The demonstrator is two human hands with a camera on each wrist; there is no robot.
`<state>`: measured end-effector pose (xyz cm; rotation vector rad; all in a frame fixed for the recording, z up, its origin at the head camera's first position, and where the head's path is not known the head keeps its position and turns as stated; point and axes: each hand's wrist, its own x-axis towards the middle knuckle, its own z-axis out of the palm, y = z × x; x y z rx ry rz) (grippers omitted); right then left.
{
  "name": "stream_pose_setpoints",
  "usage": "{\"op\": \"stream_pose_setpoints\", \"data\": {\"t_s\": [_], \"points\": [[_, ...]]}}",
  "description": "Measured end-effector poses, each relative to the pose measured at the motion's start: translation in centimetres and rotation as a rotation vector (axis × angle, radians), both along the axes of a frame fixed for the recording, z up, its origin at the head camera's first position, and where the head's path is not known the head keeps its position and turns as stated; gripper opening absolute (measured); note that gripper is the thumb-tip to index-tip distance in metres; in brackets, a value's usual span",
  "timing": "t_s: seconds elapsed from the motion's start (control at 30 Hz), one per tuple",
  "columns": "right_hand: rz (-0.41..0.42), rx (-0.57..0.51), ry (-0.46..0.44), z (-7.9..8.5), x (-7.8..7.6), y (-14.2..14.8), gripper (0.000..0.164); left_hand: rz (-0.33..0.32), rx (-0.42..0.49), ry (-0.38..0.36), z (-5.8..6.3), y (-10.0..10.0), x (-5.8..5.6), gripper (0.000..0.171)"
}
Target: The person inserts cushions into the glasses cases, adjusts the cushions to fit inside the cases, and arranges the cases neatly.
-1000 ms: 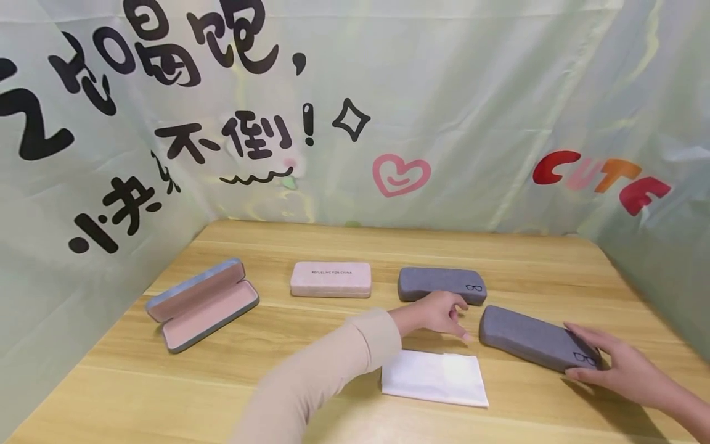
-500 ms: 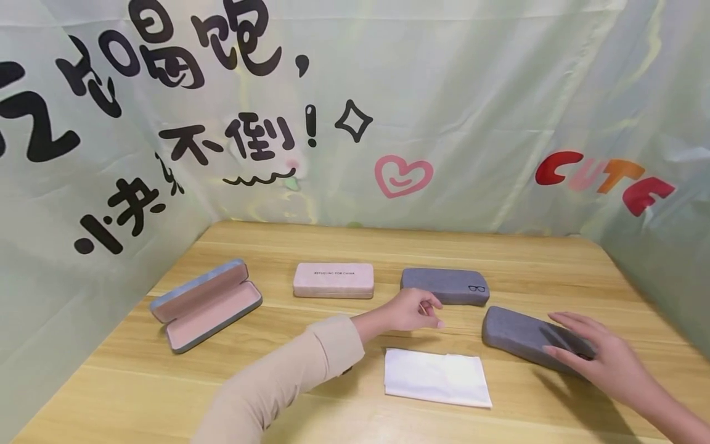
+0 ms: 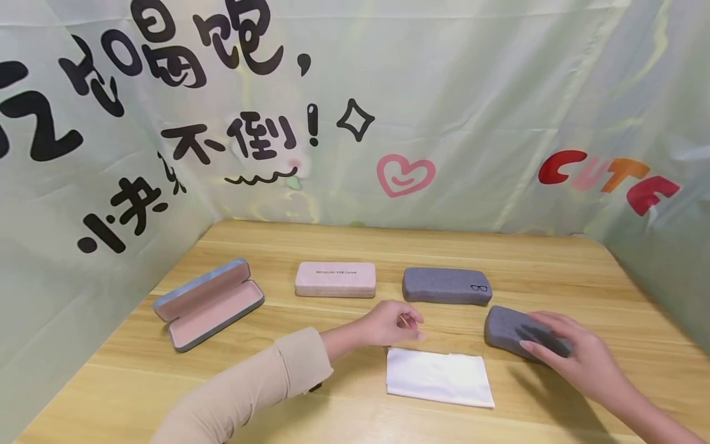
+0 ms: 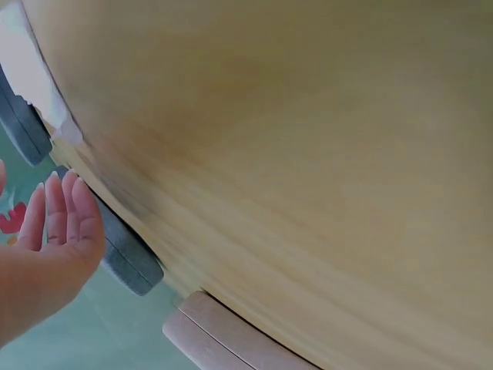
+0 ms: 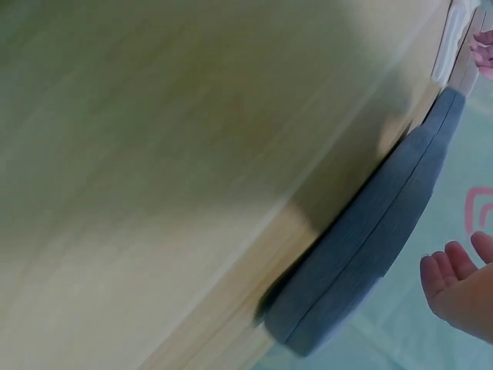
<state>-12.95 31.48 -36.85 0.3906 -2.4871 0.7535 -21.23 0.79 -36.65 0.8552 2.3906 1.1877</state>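
My left hand (image 3: 391,324) hovers over the table, fingers loosely bent and holding nothing, just behind a folded white cloth (image 3: 440,377). Behind and to its right lies a closed blue-grey glasses case (image 3: 444,285) with a small glasses drawing on its lid. A second blue-grey glasses case (image 3: 501,332) sits nearer on the right, slightly turned. My right hand (image 3: 577,351) is held over that one, thumb and fingers spread, and covers its right end in the head view. In the right wrist view, a gap shows between the right hand (image 5: 462,285) and the case (image 5: 370,231).
A closed pink glasses case (image 3: 335,279) with printed lettering lies at the back centre. At the left stands an open glasses case (image 3: 213,311) with pink lining. Printed fabric (image 3: 471,111) surrounds the wooden table (image 3: 344,419) at the back and sides.
My left hand has drawn back left, away from the rear blue-grey case, uncovering it. My right hand has let go of the nearer case's right end and moved left above it.
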Motion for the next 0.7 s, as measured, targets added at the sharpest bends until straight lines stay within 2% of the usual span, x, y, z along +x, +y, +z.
{"op": "stream_pose_setpoints", "data": {"t_s": [0.17,0.3,0.47,0.6,0.7], "points": [[0.034,-0.036,-0.044,0.3,0.3,-1.5,0.042,0.041,-0.009,-0.013,0.2,-1.3,1.1,0.027],[0.074,-0.082,-0.072,0.2,0.6,-2.7,0.040,0.066,-0.023,0.002,0.1,-2.3,1.5,0.030],[0.139,-0.132,-0.084,-0.3,0.7,-3.9,0.039,0.026,0.003,0.048,-0.4,-3.5,1.7,0.027],[0.201,-0.159,-0.083,-1.1,0.6,-4.6,0.040,0.040,-0.013,0.027,-0.3,-3.9,2.3,0.027],[0.218,-0.136,-0.108,-1.7,0.4,-5.0,0.039,0.076,-0.042,-0.013,0.1,-3.9,3.1,0.028]]}}
